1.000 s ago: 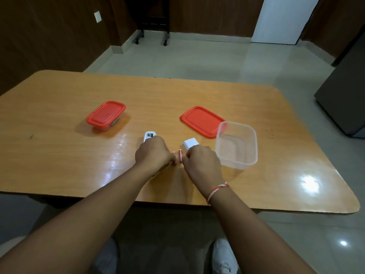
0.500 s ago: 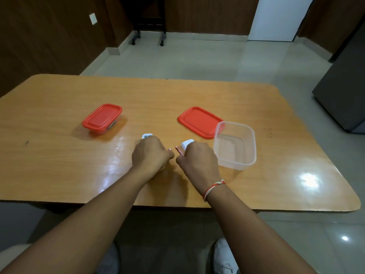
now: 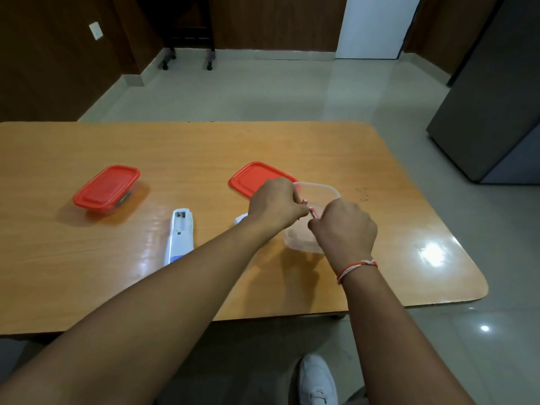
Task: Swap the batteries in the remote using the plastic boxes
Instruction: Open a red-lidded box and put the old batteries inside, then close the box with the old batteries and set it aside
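- Head view: both hands are over the open clear plastic box [image 3: 304, 244] at the right-centre of the wooden table [image 3: 204, 147].
- My left hand [image 3: 274, 207] has its fingers curled and pinches a small red-and-white battery [image 3: 304, 202]; only the tip shows past the fingers.
- My right hand [image 3: 346, 229] is likewise curled and pinches a second battery [image 3: 313, 213], end just visible at the fingertips.
- The two battery tips lie close to each other above the box's opening; I cannot tell whether they touch.
- Loose red lid [image 3: 254, 178] lies flat on the table just behind the left hand, touching or overlapping the clear box's far-left rim.
- White remote [image 3: 179, 236] lies on the table left of my left forearm, back face up, battery compartment uncovered at its far end. Neither hand touches it.
- A small white piece [image 3: 240, 220], probably the remote's cover, shows beside the left wrist; mostly hidden.
- Second plastic box with red lid on [image 3: 106, 188] sits well to the left; something dark is dimly visible inside, too unclear to identify.
- Red-and-white wrist band [image 3: 355, 267] on the right wrist.
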